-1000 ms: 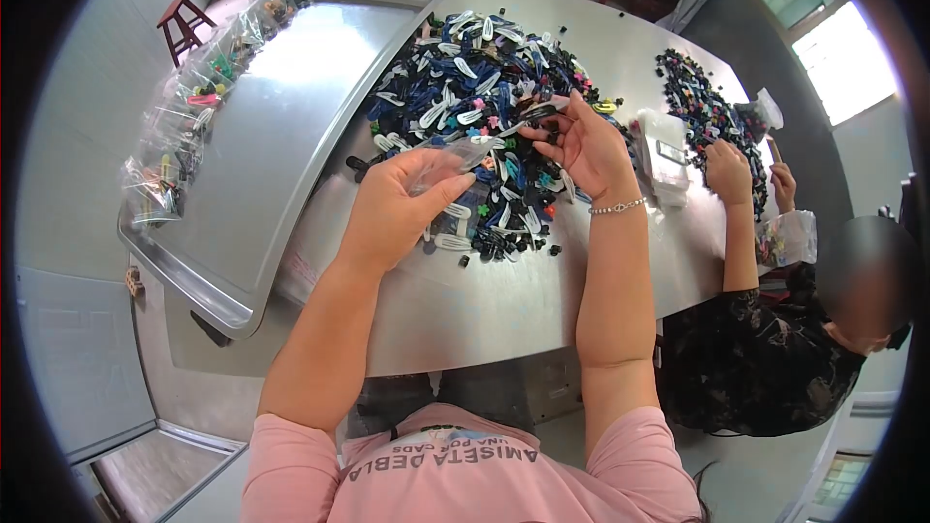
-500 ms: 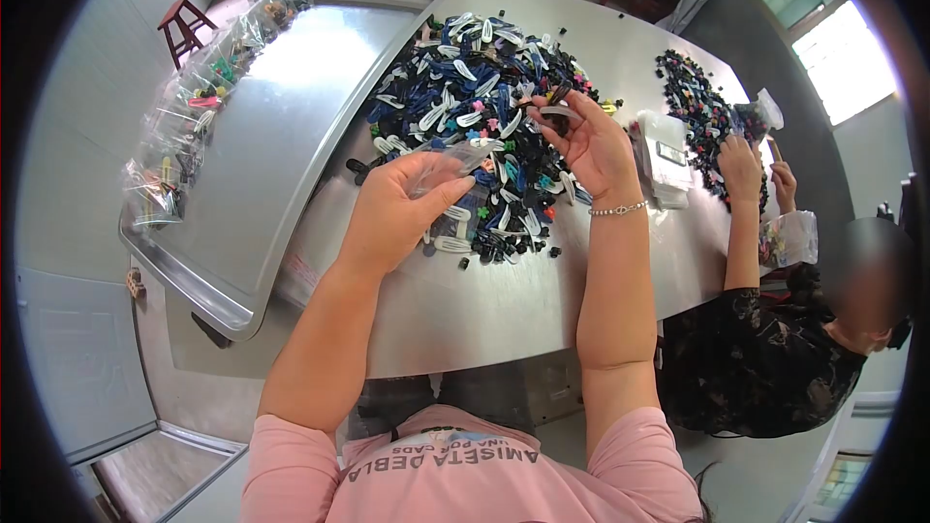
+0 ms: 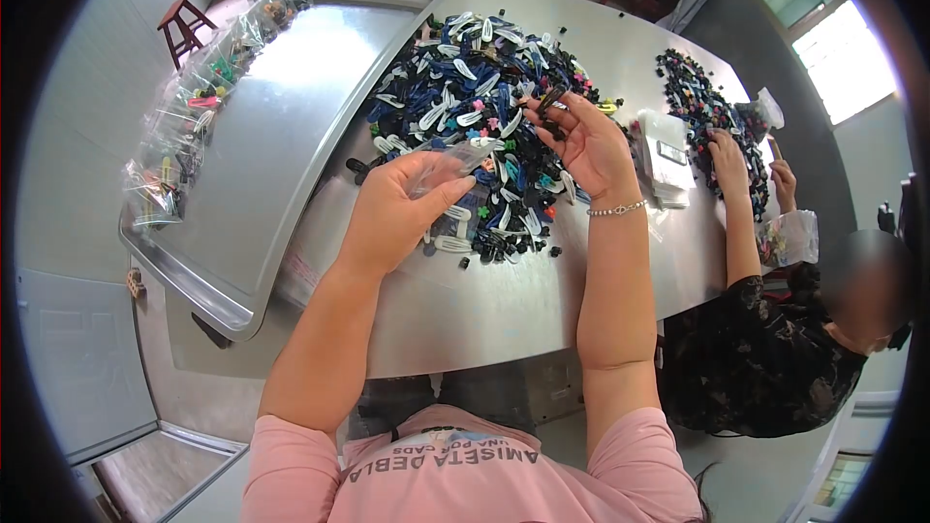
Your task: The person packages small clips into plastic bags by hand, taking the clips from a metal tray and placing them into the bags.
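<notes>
Pinched between the thumb and fingers of my left hand [image 3: 392, 208] is a clear plastic bag [image 3: 441, 168], hanging low over the near side of a heap of hair clips [image 3: 455, 97]. White snap clips show through and around the bag. My right hand [image 3: 596, 150] is raised palm up over the heap's right side, its fingers curled around black hair clips [image 3: 550, 100]. The heap mixes white, navy and black snap clips with small black claw clips and a few coloured flower pieces.
A large metal tray [image 3: 218, 223] lies on the left, with filled clear bags [image 3: 199, 121] along its far-left edge. Right of my right hand is a stack of clear bags [image 3: 665, 169]. A co-worker's hand [image 3: 731, 169] reaches into a second clip pile [image 3: 693, 87].
The pale clip in my right fingers no longer shows there; black clips now stand up between the fingertips. My left hand stays put. The co-worker's near hand has shifted left onto their pile.
</notes>
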`<state>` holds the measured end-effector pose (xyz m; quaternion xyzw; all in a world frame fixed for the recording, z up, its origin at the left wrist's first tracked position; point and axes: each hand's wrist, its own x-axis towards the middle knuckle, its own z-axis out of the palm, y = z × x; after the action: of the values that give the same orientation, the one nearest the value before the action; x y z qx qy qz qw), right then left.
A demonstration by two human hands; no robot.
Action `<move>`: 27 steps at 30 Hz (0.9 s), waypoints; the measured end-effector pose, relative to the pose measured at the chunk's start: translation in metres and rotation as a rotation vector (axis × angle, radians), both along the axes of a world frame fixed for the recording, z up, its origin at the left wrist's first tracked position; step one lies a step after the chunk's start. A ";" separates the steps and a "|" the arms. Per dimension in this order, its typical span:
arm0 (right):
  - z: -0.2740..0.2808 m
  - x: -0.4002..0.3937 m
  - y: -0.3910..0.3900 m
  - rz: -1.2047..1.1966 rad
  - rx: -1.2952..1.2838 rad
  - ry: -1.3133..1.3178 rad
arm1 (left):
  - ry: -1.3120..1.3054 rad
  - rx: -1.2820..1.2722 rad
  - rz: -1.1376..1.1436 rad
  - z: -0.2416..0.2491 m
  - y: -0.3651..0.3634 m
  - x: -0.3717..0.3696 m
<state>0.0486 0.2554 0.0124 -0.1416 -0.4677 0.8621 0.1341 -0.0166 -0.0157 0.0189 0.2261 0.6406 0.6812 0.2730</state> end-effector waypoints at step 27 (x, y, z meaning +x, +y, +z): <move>0.020 -0.002 -0.068 0.045 -0.322 0.204 | 0.991 -0.281 0.334 -0.018 0.005 -0.007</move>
<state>0.0464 0.1876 0.0323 -0.0628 -0.3108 0.9384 0.1371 -0.0240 -0.0112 0.0007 0.3770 0.8047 0.4348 -0.1462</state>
